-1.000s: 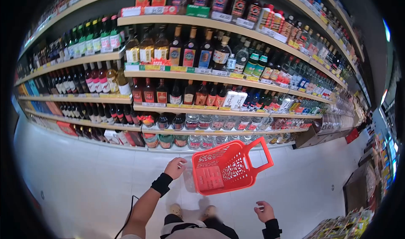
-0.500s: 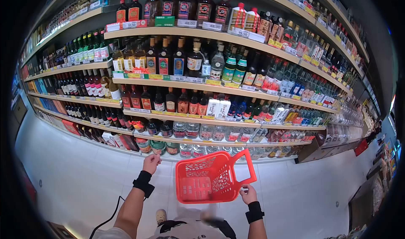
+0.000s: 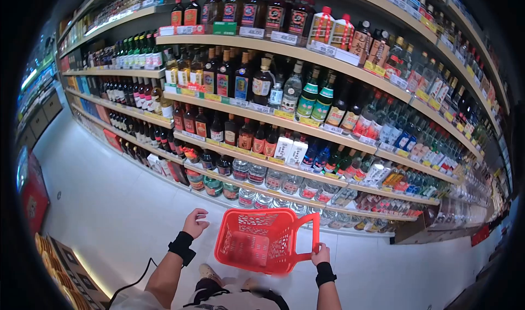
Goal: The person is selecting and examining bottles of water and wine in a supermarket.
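Observation:
A red plastic shopping basket with perforated walls hangs in front of me above the floor. Nothing lies in it. My right hand is wrapped round its red handle, near the lower end. To the left of the basket, my left hand is in the air, fingers partly curled and apart, holding nothing. A black band circles each wrist, and a black cable hangs by the left forearm.
Long shelves of bottles with price tags curve across the view. Large clear jars stand low down. A red box-like object is at far left, a display with round goods at lower left. Cartons sit at right.
My view has turned, showing more of the aisle on the left. The basket sits slightly lower and further left in view. My left fingers have spread apart; my right hand still holds the handle.

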A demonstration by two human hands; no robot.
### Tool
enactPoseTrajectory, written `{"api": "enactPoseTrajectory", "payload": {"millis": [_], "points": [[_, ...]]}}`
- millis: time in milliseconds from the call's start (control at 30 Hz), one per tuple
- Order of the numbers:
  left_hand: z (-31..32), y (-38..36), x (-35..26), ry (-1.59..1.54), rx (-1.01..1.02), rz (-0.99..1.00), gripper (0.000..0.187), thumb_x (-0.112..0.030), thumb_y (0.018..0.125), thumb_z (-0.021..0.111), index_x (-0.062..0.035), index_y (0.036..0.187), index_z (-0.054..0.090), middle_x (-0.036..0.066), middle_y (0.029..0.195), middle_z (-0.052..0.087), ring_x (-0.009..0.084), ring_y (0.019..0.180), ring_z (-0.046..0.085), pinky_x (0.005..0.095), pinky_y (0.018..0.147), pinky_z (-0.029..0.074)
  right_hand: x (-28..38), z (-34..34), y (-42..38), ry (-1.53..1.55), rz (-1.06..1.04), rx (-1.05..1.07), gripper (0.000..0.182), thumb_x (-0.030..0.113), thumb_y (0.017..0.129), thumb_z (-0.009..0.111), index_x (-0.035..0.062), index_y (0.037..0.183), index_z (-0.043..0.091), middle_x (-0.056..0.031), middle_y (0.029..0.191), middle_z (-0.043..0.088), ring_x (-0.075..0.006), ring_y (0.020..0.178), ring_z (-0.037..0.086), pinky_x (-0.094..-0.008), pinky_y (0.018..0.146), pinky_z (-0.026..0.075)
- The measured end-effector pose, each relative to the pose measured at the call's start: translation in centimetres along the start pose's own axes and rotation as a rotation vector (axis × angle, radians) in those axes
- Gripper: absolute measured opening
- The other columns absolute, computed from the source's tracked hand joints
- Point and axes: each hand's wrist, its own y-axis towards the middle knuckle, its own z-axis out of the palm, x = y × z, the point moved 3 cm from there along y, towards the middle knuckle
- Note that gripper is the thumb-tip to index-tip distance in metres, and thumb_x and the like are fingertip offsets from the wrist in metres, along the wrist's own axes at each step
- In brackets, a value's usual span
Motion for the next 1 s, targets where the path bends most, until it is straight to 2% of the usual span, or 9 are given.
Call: {"api": "enactPoseTrajectory", "payload": {"millis": [33, 133, 167, 333, 467, 667, 867, 900, 1000], "points": [[0.3, -0.3, -0.6, -0.077, -0.035, -0.087, 0.034, 0.003, 0.079, 0.069, -0.0043, 0.111, 0.058, 0.008, 0.111, 0.062, 0.0181, 0.091, 0.065, 0.0309, 0.077, 0.056, -0.8, 0.6, 0.6, -0.011, -0.016, 0.023, 0.063, 0.012, 0.075, 0.069, 0.0048, 0.133, 0.045, -0.0257, 0.118, 0.053, -0.0424, 0.112, 0.055, -0.0464, 0.098, 0.047], [1.2, -1.6, -0.4, -0.081, -0.101, -0.122, 0.026, 0.0, 0.081, 0.069, -0.0029, 0.105, 0.061, 0.006, 0.102, 0.066, 0.0165, 0.087, 0.065, 0.029, 0.075, 0.055, -2.4, 2.8, 2.7, -0.052, -0.033, 0.105, 0.077, 0.015, 0.074, 0.071, 0.0044, 0.141, 0.035, -0.0287, 0.12, 0.054, -0.0437, 0.113, 0.055, -0.0478, 0.099, 0.046], [1.4, -2.3, -0.3, 0.005, -0.125, -0.128, 0.019, -0.002, 0.082, 0.069, -0.0027, 0.1, 0.063, 0.005, 0.096, 0.068, 0.0148, 0.083, 0.066, 0.029, 0.073, 0.054, -2.8, 3.4, 3.1, -0.089, -0.045, 0.095, 0.078, 0.015, 0.073, 0.073, -0.0016, 0.139, 0.037, -0.0305, 0.117, 0.06, -0.0436, 0.11, 0.059, -0.0475, 0.097, 0.049], [2.5, -5.8, 2.4, -0.046, -0.167, -0.202, 0.019, -0.002, 0.081, 0.068, -0.0043, 0.099, 0.065, 0.006, 0.094, 0.069, 0.0156, 0.079, 0.067, 0.03, 0.073, 0.054, -2.7, 3.0, 3.5, -0.093, 0.05, 0.079, 0.062, 0.01, 0.074, 0.071, 0.0111, 0.132, 0.049, -0.0215, 0.107, 0.068, -0.042, 0.103, 0.064, -0.0477, 0.092, 0.051], [2.9, -7.9, 3.9, 0.042, -0.169, -0.224, 0.017, -0.002, 0.083, 0.068, -0.0033, 0.1, 0.064, 0.005, 0.088, 0.068, 0.0132, 0.076, 0.066, 0.0279, 0.066, 0.054, -4.7, 3.7, 5.4, -0.082, -0.02, 0.096, 0.042, 0.016, 0.072, 0.075, 0.0068, 0.112, 0.065, -0.0172, 0.095, 0.072, -0.0342, 0.095, 0.069, -0.0439, 0.087, 0.055], [2.0, -11.0, 4.7, -0.153, -0.195, -0.394, 0.019, -0.007, 0.09, 0.066, -0.0021, 0.108, 0.064, 0.007, 0.094, 0.069, 0.0186, 0.088, 0.07, 0.0307, 0.071, 0.059, -4.4, 4.5, 7.6, -0.164, -0.104, 0.261, 0.045, 0.024, 0.071, 0.079, 0.0021, 0.108, 0.066, -0.0168, 0.098, 0.072, -0.0319, 0.094, 0.07, -0.0406, 0.087, 0.055], [-1.4, -13.4, 3.8, 0.003, -0.36, -0.147, 0.031, 0.0, 0.082, 0.068, -0.0022, 0.112, 0.064, 0.01, 0.116, 0.064, 0.0233, 0.106, 0.065, 0.0333, 0.078, 0.06, 0.3, 6.7, 5.8, -0.158, -0.092, 0.321, 0.059, 0.029, 0.071, 0.08, 0.0006, 0.117, 0.059, -0.0171, 0.103, 0.071, -0.032, 0.1, 0.069, -0.0397, 0.092, 0.054], [-2.1, -13.6, 3.6, 0.014, -0.365, -0.159, 0.033, 0.001, 0.08, 0.068, -0.0025, 0.113, 0.064, 0.01, 0.117, 0.063, 0.0238, 0.108, 0.064, 0.0336, 0.079, 0.059, 1.5, 7.2, 5.3, -0.25, -0.173, 0.299, 0.056, 0.027, 0.073, 0.08, -0.0009, 0.117, 0.058, -0.0187, 0.102, 0.071, -0.0307, 0.09, 0.072, -0.0395, 0.083, 0.058], [-4.5, -14.6, 3.5, -0.015, -0.387, -0.204, 0.036, 0.002, 0.078, 0.068, -0.0035, 0.113, 0.064, 0.01, 0.12, 0.062, 0.0249, 0.112, 0.062, 0.0345, 0.082, 0.058, 4.6, 8.9, 3.0, -0.033, 0.076, 0.424, 0.052, 0.024, 0.077, 0.078, -0.0032, 0.116, 0.057, -0.0209, 0.101, 0.07, -0.0281, 0.077, 0.074, -0.0378, 0.068, 0.062]]}}
